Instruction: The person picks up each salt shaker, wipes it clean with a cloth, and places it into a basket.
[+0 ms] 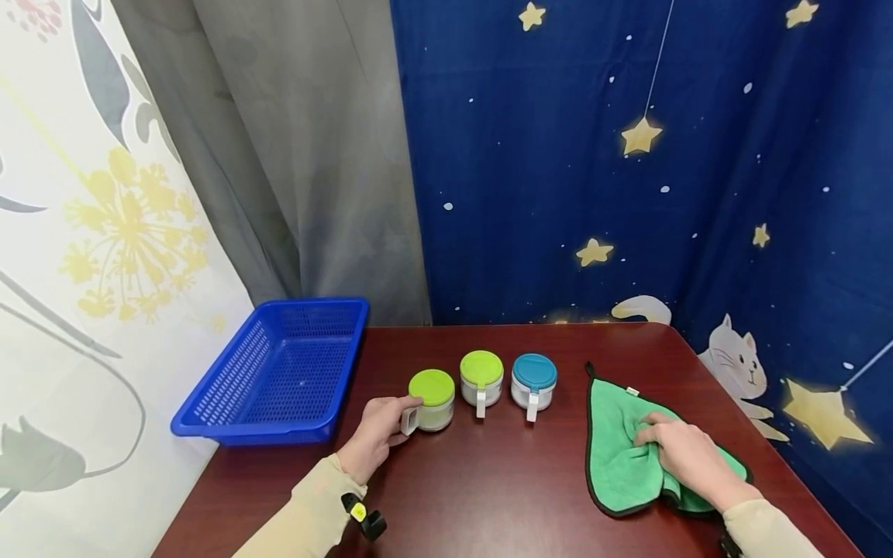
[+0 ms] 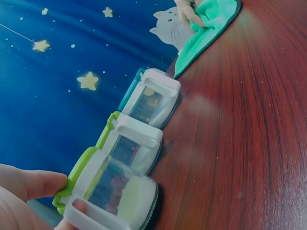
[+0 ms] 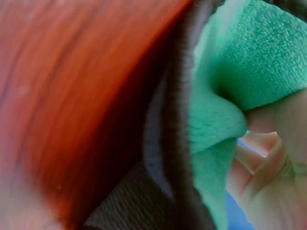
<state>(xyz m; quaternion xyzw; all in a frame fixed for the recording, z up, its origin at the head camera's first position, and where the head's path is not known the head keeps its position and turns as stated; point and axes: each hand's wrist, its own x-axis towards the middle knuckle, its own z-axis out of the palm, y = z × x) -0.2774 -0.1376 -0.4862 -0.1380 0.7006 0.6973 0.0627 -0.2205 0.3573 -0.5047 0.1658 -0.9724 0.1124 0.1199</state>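
My left hand [image 1: 379, 434] holds the white handle of a clear seasoning jar [image 1: 436, 417] with a lime-green lid, the leftmost of three standing on the table. In the left wrist view the thumb or a finger touches the lid's edge, while another reaches through the handle of that jar [image 2: 115, 196]. Close by on its right stand a second lime-lidded jar [image 1: 481, 372] and a blue-lidded jar [image 1: 534, 373], handles facing me. On the right, my right hand [image 1: 687, 453] pinches a fold of a green cloth [image 1: 617, 457] with black edging, which lies bunched on the table.
A blue plastic basket [image 1: 328, 422] with perforated walls sits at the table's left back corner. The dark red wooden table [image 1: 516, 488] ends at a back edge before grey and navy curtains [image 1: 530, 194]. A white patterned curtain [image 1: 84, 310] hangs along the left.
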